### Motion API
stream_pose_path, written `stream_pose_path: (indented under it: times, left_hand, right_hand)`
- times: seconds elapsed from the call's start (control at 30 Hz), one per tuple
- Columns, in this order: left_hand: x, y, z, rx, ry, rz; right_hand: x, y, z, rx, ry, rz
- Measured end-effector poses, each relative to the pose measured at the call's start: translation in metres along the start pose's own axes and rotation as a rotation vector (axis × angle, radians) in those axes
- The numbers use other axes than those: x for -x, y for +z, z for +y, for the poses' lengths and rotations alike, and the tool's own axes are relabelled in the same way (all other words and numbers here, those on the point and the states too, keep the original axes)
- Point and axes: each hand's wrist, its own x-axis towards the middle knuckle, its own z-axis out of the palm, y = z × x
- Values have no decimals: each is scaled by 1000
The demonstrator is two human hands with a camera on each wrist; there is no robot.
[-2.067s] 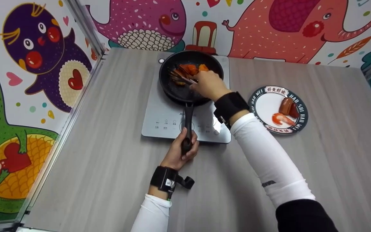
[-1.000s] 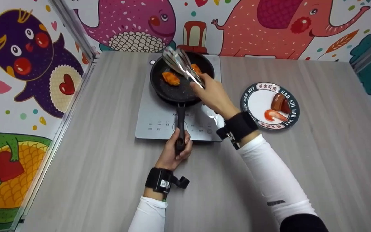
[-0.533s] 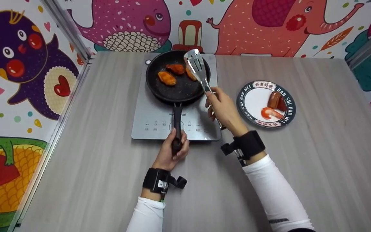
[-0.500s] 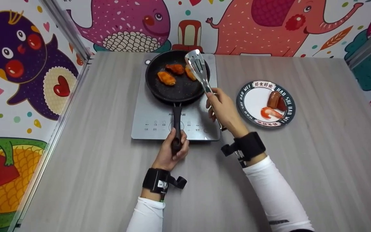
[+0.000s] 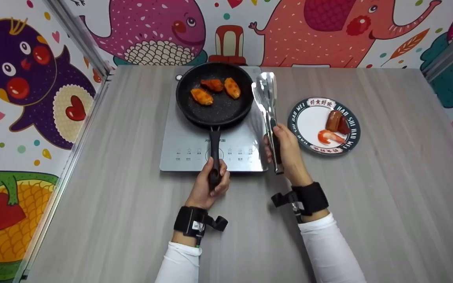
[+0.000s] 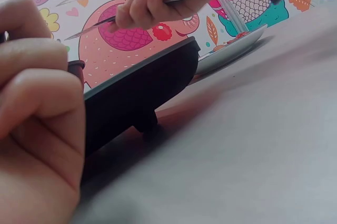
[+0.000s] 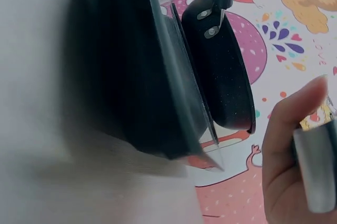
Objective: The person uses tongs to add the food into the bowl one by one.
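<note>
My left hand (image 5: 206, 185) grips the black handle (image 5: 215, 143) of a frying pan (image 5: 218, 113). Three orange-brown pieces, which look like chicken wings, lie apart in it: one at the left (image 5: 201, 96), one at the back (image 5: 212, 85), one at the right (image 5: 232, 88). My right hand (image 5: 290, 151) holds metal tongs (image 5: 269, 104) with fingers and thumb around their dark grips. The tongs point away from me, right of the pan, their ends slightly spread with nothing between them. In the left wrist view, the right hand (image 6: 145, 8) holds the tongs above the cooker.
The pan sits on a silver induction cooker (image 5: 187, 157) at the back of the wood-look table (image 5: 132, 216). To the right is a dark-rimmed plate (image 5: 309, 127) carrying brown sausage pieces (image 5: 334, 121) and a shrimp (image 5: 328, 137). Cartoon-printed walls (image 5: 301, 35) close off the back and left.
My right hand has lifted the tongs out of the pan and drawn them right and towards me, past its rim. The wings now lie uncovered. My left hand keeps its hold on the handle.
</note>
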Motion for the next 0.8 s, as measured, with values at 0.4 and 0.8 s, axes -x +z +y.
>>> stream_pose_path:
  times: [0.4,0.8]
  left_hand:
    - [0,-1,-1,-6,-4,9]
    - [0,-1,0,-13,5,-3]
  right_hand:
    - [3,-12,15,-329,74,-16]
    - [-11,-26,25,-738,46,102]
